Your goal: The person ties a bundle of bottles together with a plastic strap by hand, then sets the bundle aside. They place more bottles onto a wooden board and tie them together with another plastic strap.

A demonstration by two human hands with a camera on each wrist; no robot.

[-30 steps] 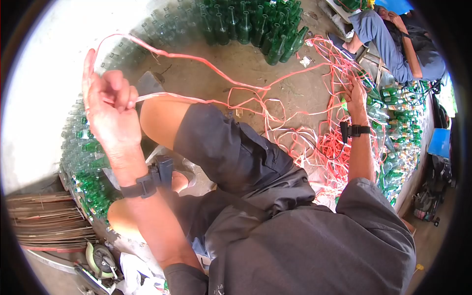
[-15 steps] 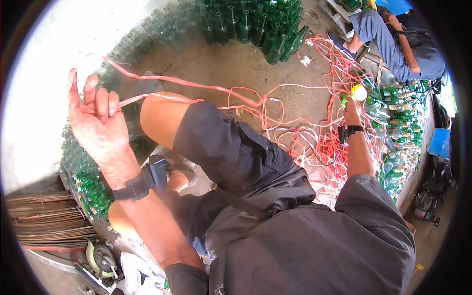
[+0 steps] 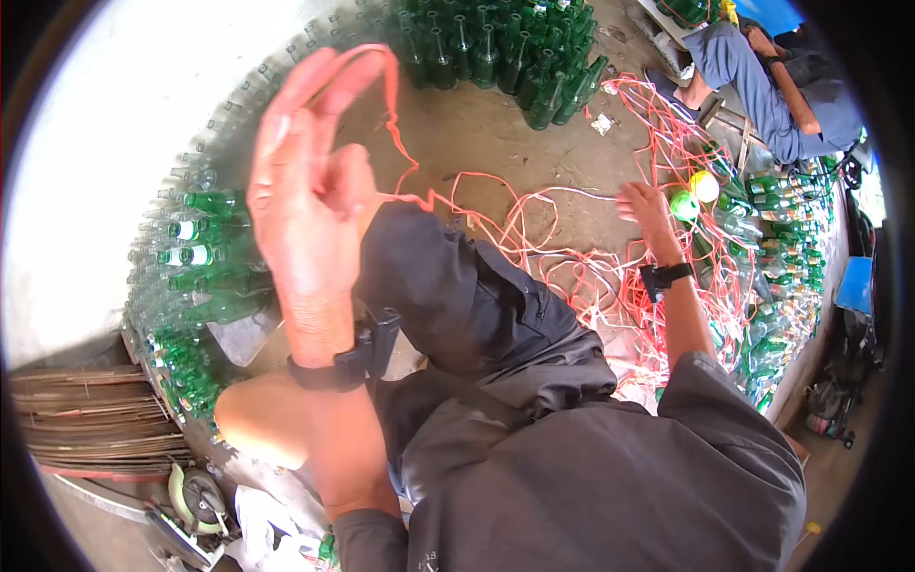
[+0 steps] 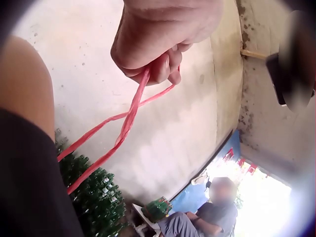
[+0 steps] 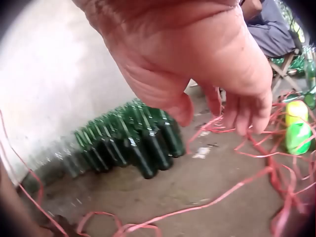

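Observation:
My left hand (image 3: 310,181), raised over the knee, holds a pink plastic twine (image 4: 129,121). The twine passes over its extended fingers and under the curled ones, and two strands run down from it in the left wrist view. My right hand (image 3: 651,221) is held over the floor with relaxed fingers and nothing in its grasp. Near it lies a large tangle of pink and white twine (image 3: 658,319). A green round object (image 3: 683,205) and a yellow round object (image 3: 704,186) sit just beyond the right hand.
Green glass bottles (image 3: 486,55) stand in rows along the wall, and more bottles (image 3: 786,248) lie at the right. Another person (image 3: 748,91) sits at the far right. Stacked flat brown sheets (image 3: 100,419) and a small wheel (image 3: 197,498) are at the lower left.
My left hand has swung right and closer to the head camera, and its twine has gone slack. The right hand has let go of the twine and moved left, fingers spread loosely.

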